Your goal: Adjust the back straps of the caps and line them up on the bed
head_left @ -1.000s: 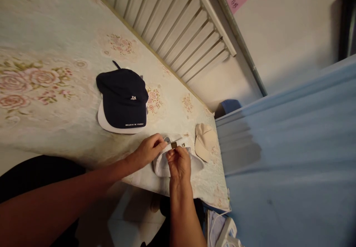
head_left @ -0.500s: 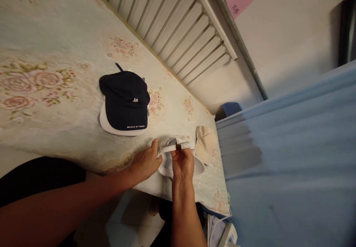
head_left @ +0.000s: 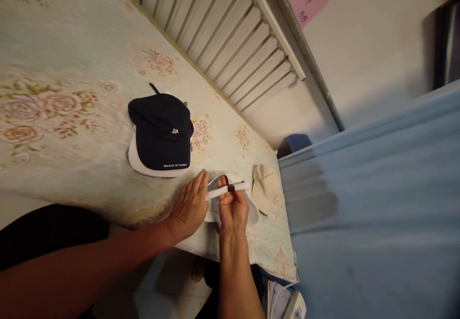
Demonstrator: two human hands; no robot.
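Note:
A white cap [head_left: 253,210] is between my hands above the near edge of the bed, its back strap [head_left: 217,192] facing up. My left hand [head_left: 190,206] grips the cap's left side, fingers straight and together, thumb hidden. My right hand [head_left: 233,211] is palm up, gripping the strap near its dark buckle [head_left: 231,188], with fingertips reaching through behind it. To the left lies a dark navy cap [head_left: 161,127] with small white lettering, stacked on another cap whose white brim [head_left: 154,169] shows below. Just right of my hands rests a beige cap [head_left: 265,187].
The floral-covered bed [head_left: 108,175] is bordered by a metal rail [head_left: 230,36] along its far side. A blue curtain [head_left: 373,204] hangs at the right. Below the bed's corner are a white device [head_left: 295,304] and a cable.
The left hand has turned so its back faces up, with fingers straighter along the cap. The right fingers have moved further through behind the strap, and the cap has tilted.

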